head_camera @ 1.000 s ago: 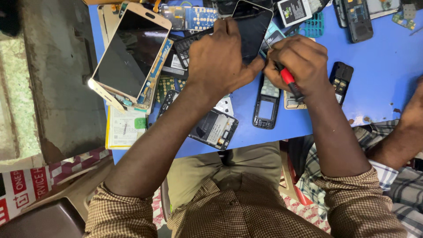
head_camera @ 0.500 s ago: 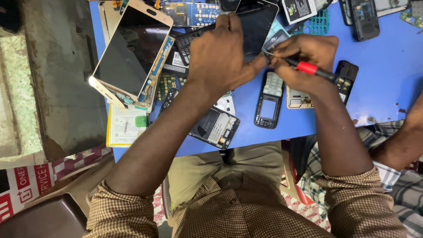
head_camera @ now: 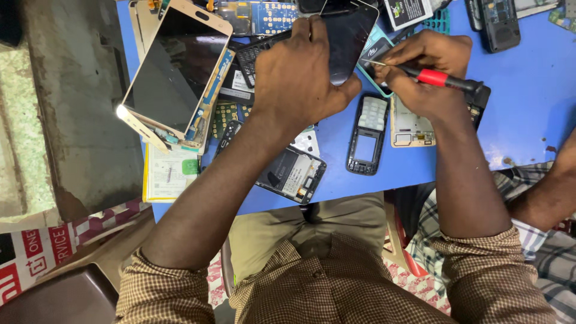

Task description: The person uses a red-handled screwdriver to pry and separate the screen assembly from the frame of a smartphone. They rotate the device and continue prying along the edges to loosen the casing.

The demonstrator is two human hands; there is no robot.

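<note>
A gold-framed smartphone screen point(head_camera: 174, 75) lies far left on the blue bench point(head_camera: 528, 114). A black keypad phone frame point(head_camera: 367, 135) lies centre, a gutted phone housing point(head_camera: 294, 174) near it.

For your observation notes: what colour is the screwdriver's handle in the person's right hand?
Red and black handle, clearest in the head view, held by the right hand.
</note>
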